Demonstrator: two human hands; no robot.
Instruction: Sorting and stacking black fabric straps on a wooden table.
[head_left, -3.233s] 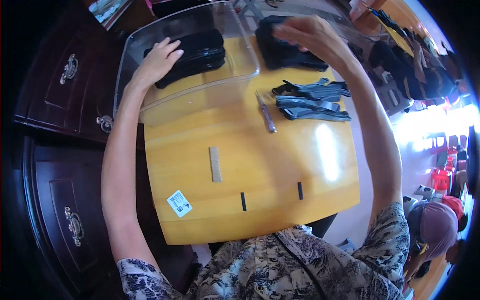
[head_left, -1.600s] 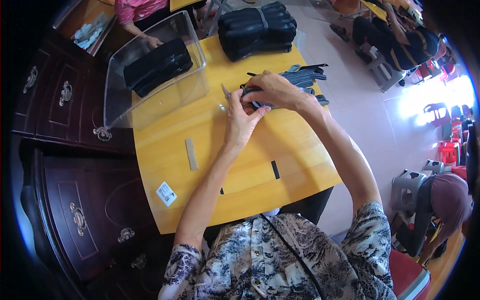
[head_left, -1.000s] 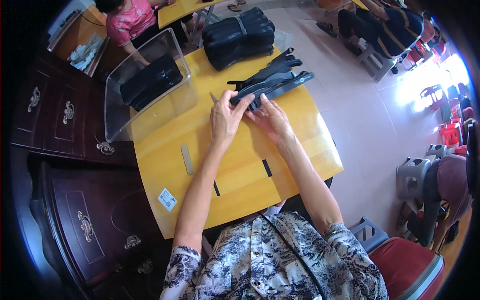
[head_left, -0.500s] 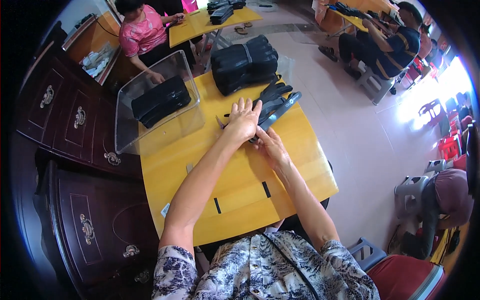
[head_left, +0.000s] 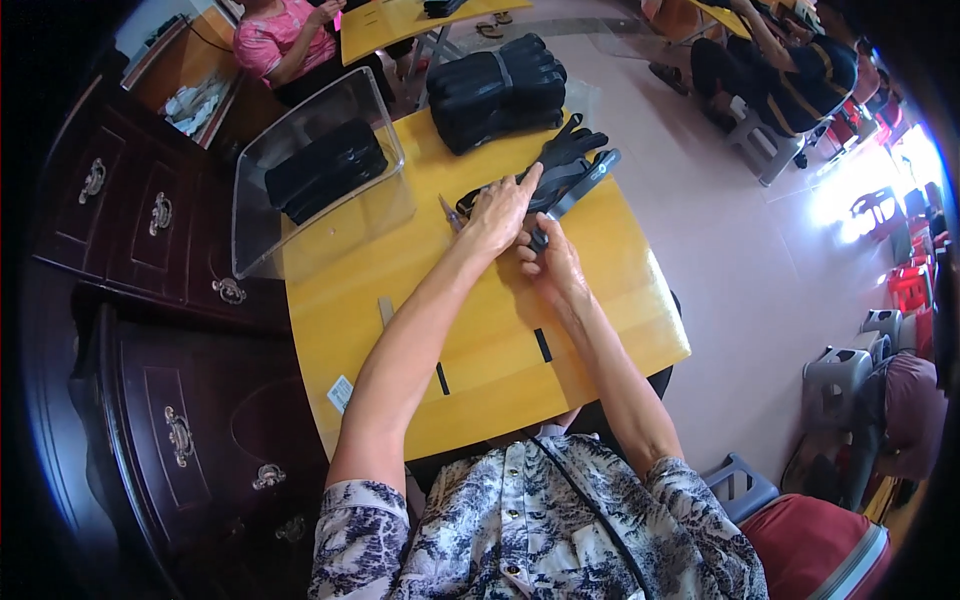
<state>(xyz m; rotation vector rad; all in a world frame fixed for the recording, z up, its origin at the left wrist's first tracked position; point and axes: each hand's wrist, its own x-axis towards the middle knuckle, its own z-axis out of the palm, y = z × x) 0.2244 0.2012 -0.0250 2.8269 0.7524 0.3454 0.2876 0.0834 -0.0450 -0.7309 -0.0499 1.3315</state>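
Note:
My left hand [head_left: 500, 212] lies with its fingers stretched out over a loose pile of black strap-like pieces [head_left: 568, 148] near the far right of the yellow table. Beside it, my right hand [head_left: 552, 255] is closed around the near end of a dark grey band [head_left: 588, 187] with pale print. The band slants away to the far right, along the edge of the black pile. A thin pointed tool [head_left: 449, 211], perhaps scissors, sticks out left of my left hand; its other end is hidden.
A large tied black bundle [head_left: 497, 95] stands at the table's far edge. The clear plastic bin [head_left: 395, 150] at left holds another black bundle [head_left: 328, 172]. Short black strips [head_left: 543, 345] lie on the yellow table [head_left: 480, 400]. Dark drawers [head_left: 185, 420] stand left; other people sit beyond.
My right hand has come away from the left one and turned, gripping the band's near end. The band has shifted outward. The person in pink has drawn a hand back from the bin.

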